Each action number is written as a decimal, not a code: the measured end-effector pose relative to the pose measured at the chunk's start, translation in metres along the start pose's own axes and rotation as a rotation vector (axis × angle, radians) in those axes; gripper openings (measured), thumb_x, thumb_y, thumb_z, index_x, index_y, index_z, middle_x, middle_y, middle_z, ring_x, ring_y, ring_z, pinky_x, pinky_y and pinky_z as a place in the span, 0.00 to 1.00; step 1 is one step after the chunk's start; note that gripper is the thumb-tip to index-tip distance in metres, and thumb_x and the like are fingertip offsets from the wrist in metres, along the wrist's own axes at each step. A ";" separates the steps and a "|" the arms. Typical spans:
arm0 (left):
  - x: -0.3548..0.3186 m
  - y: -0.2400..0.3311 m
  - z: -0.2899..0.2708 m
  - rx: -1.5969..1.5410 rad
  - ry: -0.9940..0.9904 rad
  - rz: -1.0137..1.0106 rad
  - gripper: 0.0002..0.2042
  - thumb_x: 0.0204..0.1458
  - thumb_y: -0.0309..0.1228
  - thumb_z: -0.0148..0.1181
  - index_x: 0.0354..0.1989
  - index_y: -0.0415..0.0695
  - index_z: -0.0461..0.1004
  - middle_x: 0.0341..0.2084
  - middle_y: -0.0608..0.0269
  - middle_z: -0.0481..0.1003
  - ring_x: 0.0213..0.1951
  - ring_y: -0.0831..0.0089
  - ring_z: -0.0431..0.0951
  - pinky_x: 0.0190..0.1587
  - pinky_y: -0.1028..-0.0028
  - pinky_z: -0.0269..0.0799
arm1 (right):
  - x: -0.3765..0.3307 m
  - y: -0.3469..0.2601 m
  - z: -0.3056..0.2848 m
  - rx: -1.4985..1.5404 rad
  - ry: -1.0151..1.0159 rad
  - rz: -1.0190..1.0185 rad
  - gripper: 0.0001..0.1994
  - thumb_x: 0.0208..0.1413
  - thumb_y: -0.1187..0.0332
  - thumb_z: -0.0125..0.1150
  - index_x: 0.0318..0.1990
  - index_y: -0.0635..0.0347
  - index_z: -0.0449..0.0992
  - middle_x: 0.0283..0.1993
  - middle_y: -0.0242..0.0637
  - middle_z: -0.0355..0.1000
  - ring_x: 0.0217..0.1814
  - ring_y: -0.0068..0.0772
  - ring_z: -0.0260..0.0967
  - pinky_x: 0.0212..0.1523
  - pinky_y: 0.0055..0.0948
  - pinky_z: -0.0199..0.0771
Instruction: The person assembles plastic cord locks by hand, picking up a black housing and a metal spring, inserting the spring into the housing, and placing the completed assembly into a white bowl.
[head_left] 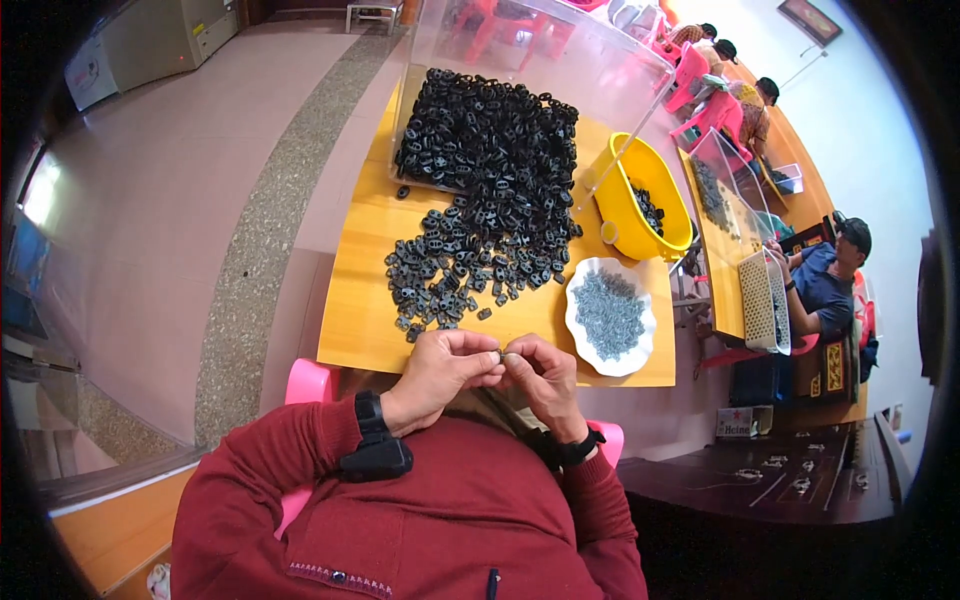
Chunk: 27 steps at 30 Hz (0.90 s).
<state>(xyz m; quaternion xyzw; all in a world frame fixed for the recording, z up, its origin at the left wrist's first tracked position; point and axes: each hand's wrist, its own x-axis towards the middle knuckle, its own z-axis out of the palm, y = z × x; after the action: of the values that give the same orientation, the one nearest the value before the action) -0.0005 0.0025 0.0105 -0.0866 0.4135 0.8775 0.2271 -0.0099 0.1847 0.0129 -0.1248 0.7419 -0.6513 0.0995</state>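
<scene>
Your left hand (440, 362) and right hand (538, 368) pinch one small part (501, 354) at the table's near edge | yellow tub (640, 215) holds few black pieces | big black pile (480, 210) remains, so mostly undone.

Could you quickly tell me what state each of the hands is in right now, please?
Left hand: closed, fingertips pinching a small part.
Right hand: closed, fingertips meeting the same small part.

The small part (501, 353) pinched between the left hand (440, 368) and right hand (542, 375) is mostly covered by fingertips, too tiny to identify. The grey pieces (608, 313) in the white dish (577, 336) blur together. The clear box (560, 60) runs past the top edge.
</scene>
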 end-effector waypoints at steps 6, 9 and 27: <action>-0.001 -0.004 -0.002 0.009 0.033 -0.010 0.08 0.53 0.21 0.58 0.40 0.33 0.72 0.34 0.58 0.76 0.35 0.73 0.79 0.40 0.77 0.79 | -0.001 0.009 -0.001 -0.063 0.020 0.001 0.03 0.58 0.76 0.56 0.34 0.67 0.74 0.28 0.27 0.71 0.30 0.14 0.67 0.30 0.15 0.69; -0.002 -0.005 -0.001 0.007 0.029 0.014 0.07 0.53 0.20 0.57 0.39 0.32 0.72 0.33 0.59 0.76 0.33 0.74 0.79 0.39 0.77 0.78 | -0.003 0.004 0.002 -0.054 0.021 0.026 0.03 0.57 0.76 0.57 0.34 0.67 0.74 0.28 0.27 0.72 0.30 0.13 0.67 0.30 0.15 0.69; 0.001 -0.008 0.001 -0.002 -0.047 0.076 0.06 0.55 0.20 0.56 0.40 0.33 0.71 0.34 0.59 0.75 0.34 0.74 0.79 0.39 0.78 0.79 | 0.001 0.006 -0.008 0.088 -0.020 0.101 0.05 0.58 0.74 0.57 0.35 0.67 0.76 0.31 0.28 0.74 0.31 0.14 0.67 0.32 0.16 0.69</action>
<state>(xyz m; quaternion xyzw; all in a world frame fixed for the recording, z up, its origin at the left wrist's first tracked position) 0.0026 0.0081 0.0056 -0.0504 0.4099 0.8877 0.2034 -0.0136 0.1925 0.0084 -0.0891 0.7168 -0.6761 0.1453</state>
